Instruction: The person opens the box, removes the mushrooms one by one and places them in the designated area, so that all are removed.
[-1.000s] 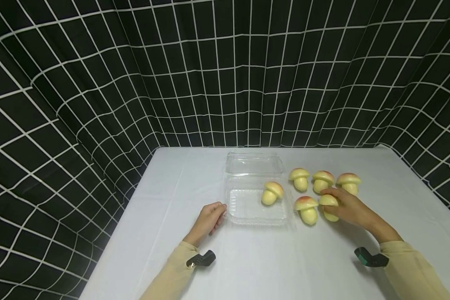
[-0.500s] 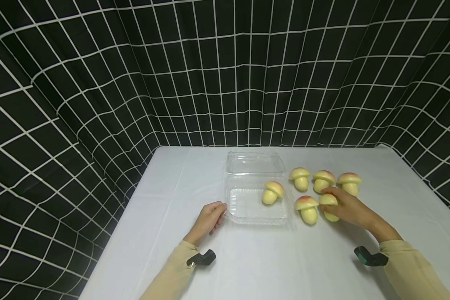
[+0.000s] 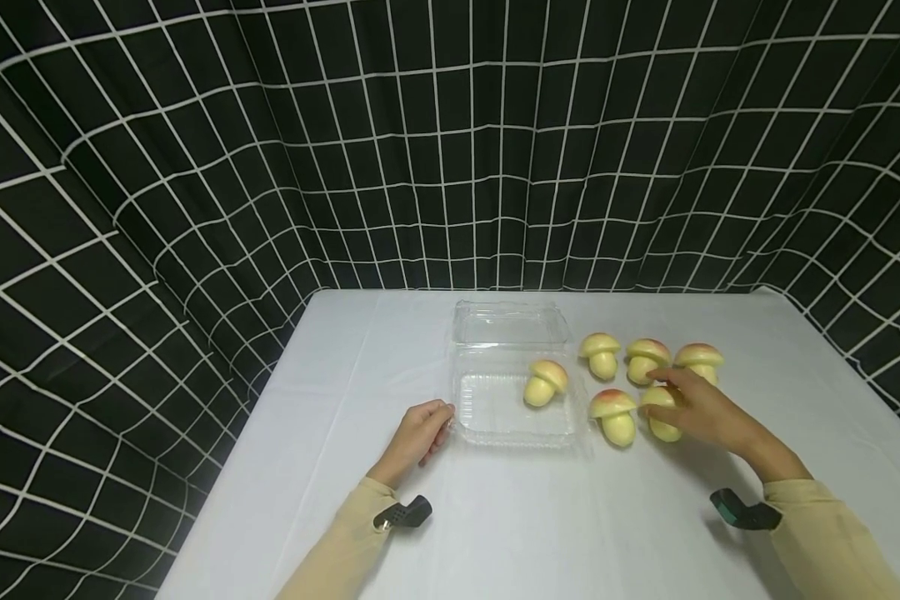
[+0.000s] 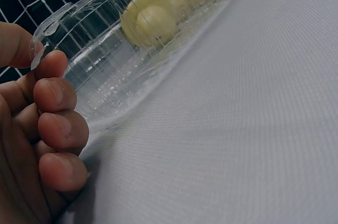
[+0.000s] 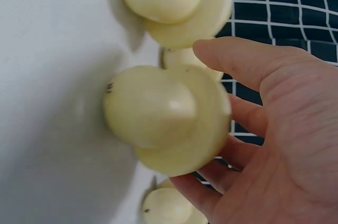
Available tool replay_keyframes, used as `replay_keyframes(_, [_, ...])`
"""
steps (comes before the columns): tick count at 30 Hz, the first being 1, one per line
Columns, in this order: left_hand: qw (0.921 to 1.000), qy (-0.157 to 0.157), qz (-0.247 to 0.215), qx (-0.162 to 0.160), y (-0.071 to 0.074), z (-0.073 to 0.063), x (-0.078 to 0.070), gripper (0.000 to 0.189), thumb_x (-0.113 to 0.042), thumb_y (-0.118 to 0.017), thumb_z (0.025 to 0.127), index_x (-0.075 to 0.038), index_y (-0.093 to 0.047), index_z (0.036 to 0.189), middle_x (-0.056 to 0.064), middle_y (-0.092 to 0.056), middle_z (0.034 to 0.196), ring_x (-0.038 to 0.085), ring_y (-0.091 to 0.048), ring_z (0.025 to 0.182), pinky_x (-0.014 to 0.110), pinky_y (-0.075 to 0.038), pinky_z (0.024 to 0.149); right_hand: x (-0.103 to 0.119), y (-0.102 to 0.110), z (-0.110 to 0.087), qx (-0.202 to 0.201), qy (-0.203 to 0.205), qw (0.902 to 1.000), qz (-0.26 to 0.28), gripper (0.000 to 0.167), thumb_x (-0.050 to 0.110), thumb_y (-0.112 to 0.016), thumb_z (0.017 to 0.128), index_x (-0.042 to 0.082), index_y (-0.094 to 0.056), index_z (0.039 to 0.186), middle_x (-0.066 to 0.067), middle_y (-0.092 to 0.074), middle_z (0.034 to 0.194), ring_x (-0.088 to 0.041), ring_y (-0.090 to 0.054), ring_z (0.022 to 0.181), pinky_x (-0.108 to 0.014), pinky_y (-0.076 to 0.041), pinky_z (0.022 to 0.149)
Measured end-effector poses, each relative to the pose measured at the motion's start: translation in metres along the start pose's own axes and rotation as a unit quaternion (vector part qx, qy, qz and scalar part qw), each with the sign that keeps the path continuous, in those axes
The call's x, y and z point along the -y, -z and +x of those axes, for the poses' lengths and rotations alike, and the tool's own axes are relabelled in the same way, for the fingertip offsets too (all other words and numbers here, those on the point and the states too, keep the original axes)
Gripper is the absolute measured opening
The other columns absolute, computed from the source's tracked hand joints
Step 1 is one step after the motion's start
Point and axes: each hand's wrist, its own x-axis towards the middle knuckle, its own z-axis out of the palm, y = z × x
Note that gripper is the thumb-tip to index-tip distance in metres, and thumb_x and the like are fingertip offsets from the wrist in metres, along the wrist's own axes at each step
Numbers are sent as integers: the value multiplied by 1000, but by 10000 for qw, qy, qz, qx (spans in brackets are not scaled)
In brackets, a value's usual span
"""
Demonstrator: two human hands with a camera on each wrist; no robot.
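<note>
My left hand (image 3: 414,442) pinches the left front rim of a clear plastic clamshell container (image 3: 487,440) between thumb and forefinger; the rim tab shows closely in the left wrist view. One yellow toy mushroom (image 3: 544,385) with a reddish cap lies inside, on the right. My right hand (image 3: 701,410) is spread around another mushroom (image 5: 153,110) on the table. In the right wrist view the thumb (image 5: 232,57) stands apart from it, and the other fingers lie loosely by its cap. Left of that hand is a mushroom (image 3: 615,417) with a redder cap.
Behind, a row holds a left mushroom (image 3: 600,355), a middle one (image 3: 647,360) and a right one (image 3: 699,358), the last partly behind my hand. The container's lid (image 3: 508,323) lies folded back. A white cloth covers the table (image 3: 510,517); a black gridded curtain (image 3: 495,150) surrounds it.
My right hand's thumb and fingers have spread wider around the mushroom, which stays in place. The left hand keeps its pinch on the container rim.
</note>
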Motion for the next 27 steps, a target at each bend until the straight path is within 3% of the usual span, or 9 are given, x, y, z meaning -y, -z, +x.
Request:
replay_keyframes(21, [10000, 10, -17, 3, 0, 0, 0, 38, -28, -49, 104, -12, -51, 70, -3, -46, 55, 9, -36, 40, 19, -31, 32, 49, 24, -3, -830, 9, 9964, 155, 63, 33, -64, 100, -4, -43, 146, -32, -47, 143, -51, -46, 128, -70, -43, 102])
replay_keyframes(27, [10000, -38, -49, 25, 0, -1, -1, 38, -28, -49, 104, -6, -52, 73, -3, -46, 55, 9, -36, 40, 19, -31, 32, 65, 25, 4, -828, 196, 9958, 349, 62, 28, -65, 100, -3, -42, 147, -32, -45, 145, -51, -45, 131, -72, -42, 104])
